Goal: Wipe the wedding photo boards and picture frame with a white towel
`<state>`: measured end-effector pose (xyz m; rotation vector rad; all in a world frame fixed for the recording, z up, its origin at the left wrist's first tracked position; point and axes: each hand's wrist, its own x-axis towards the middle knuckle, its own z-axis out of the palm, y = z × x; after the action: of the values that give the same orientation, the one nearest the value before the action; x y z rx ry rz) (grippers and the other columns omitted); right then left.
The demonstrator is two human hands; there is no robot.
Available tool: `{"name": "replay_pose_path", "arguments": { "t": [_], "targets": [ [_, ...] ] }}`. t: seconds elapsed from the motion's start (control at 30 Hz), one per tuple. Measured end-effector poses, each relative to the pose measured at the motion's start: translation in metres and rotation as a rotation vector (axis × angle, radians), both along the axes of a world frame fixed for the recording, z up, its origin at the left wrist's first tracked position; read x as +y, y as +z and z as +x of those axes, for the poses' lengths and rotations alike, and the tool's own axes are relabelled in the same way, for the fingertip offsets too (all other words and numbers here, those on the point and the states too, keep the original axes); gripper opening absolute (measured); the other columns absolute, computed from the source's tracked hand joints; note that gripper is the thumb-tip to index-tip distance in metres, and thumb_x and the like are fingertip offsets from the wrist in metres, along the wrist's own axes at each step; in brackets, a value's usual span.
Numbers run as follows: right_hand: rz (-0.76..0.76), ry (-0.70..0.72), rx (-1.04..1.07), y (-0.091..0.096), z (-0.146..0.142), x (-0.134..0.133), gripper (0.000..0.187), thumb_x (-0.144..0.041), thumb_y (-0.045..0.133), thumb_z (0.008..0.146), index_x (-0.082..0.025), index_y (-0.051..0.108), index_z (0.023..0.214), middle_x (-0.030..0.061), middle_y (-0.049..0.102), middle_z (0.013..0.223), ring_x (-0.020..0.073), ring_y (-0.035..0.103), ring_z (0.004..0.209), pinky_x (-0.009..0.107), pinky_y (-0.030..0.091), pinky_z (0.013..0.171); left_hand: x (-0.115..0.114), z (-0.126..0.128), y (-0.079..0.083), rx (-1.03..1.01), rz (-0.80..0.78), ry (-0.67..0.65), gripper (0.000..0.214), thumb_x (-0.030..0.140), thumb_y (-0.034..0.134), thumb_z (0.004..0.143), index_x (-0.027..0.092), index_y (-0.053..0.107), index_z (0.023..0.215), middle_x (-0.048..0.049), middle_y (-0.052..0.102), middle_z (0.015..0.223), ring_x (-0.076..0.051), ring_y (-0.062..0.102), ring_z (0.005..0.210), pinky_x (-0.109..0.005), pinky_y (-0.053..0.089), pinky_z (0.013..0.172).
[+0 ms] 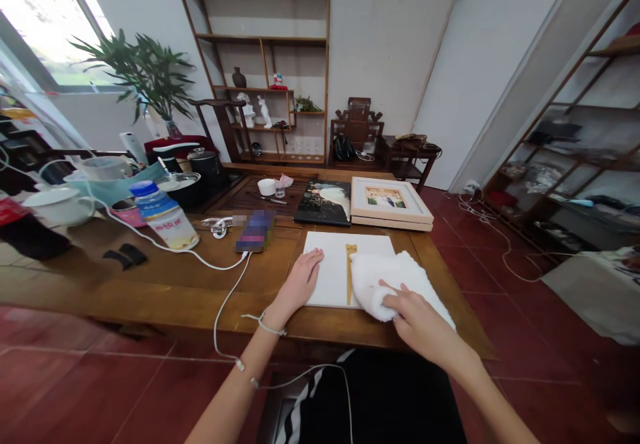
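Note:
A white flat panel [333, 267] with a narrow wooden strip [349, 272] on it lies face down at the near edge of the wooden table [200, 284]. My left hand [300, 281] rests flat on the panel's left edge, fingers stretched out. My right hand [417, 317] presses a white cloth [385, 281] onto the panel's right side, fingers curled over the cloth.
Behind the panel lie a dark photo print [325, 201] and a framed photo [390, 201]. A phone [256, 231] with a white cable, a bottle [165, 217], pots and a kettle [200, 174] fill the table's left. Shelves line the walls; cables run over the floor.

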<state>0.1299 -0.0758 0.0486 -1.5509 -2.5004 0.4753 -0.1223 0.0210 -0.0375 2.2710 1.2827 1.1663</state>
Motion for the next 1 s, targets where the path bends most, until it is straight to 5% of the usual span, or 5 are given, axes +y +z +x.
{"name": "replay_pose_path", "arguments": {
  "t": [0.23, 0.47, 0.6, 0.87, 1.0],
  "targets": [
    [0.104, -0.232, -0.082, -0.018, 0.027, 0.047, 0.046, -0.002, 0.035, 0.069, -0.019, 0.057, 0.105, 0.0082, 0.055, 0.123, 0.0206, 0.029, 0.131, 0.041, 0.02, 0.106, 0.002, 0.0, -0.002, -0.005, -0.01, -0.001, 0.032, 0.014, 0.04, 0.086, 0.016, 0.058, 0.112, -0.0115, 0.057, 0.122, -0.022, 0.047, 0.121, -0.049, 0.032, 0.104],
    [0.192, -0.248, -0.181, -0.019, 0.008, 0.097, 0.046, -0.001, 0.036, 0.072, -0.014, 0.055, 0.112, 0.0152, 0.047, 0.131, 0.0254, 0.027, 0.131, 0.047, 0.022, 0.103, 0.001, -0.002, -0.002, 0.012, -0.013, 0.008, 0.032, 0.015, 0.039, 0.086, 0.017, 0.057, 0.113, -0.0114, 0.057, 0.123, -0.022, 0.047, 0.121, -0.049, 0.032, 0.104],
    [0.237, -0.177, -0.215, -0.017, -0.002, 0.08, 0.044, 0.001, 0.037, 0.068, -0.013, 0.058, 0.105, 0.0153, 0.043, 0.135, 0.0278, 0.026, 0.131, 0.05, 0.022, 0.102, 0.0, -0.001, -0.001, 0.001, -0.007, 0.006, 0.032, 0.014, 0.04, 0.086, 0.017, 0.058, 0.112, -0.011, 0.058, 0.122, -0.022, 0.048, 0.12, -0.049, 0.033, 0.104],
    [0.163, -0.049, -0.164, -0.016, -0.004, 0.001, 0.044, 0.004, 0.036, 0.062, -0.016, 0.061, 0.092, 0.0055, 0.038, 0.14, 0.0236, 0.016, 0.135, 0.05, 0.014, 0.107, -0.001, 0.001, 0.002, 0.014, -0.013, 0.002, 0.032, 0.014, 0.039, 0.086, 0.015, 0.058, 0.112, -0.0128, 0.057, 0.122, -0.022, 0.047, 0.121, -0.048, 0.033, 0.104],
    [0.149, -0.038, -0.125, -0.014, -0.001, -0.004, 0.043, 0.003, 0.035, 0.062, -0.017, 0.06, 0.089, 0.0044, 0.04, 0.139, 0.0207, 0.018, 0.135, 0.047, 0.014, 0.109, 0.0, 0.0, 0.0, 0.017, -0.014, 0.005, 0.032, 0.014, 0.038, 0.086, 0.014, 0.057, 0.113, -0.0133, 0.056, 0.123, -0.022, 0.046, 0.121, -0.049, 0.032, 0.104]
  ]
}}
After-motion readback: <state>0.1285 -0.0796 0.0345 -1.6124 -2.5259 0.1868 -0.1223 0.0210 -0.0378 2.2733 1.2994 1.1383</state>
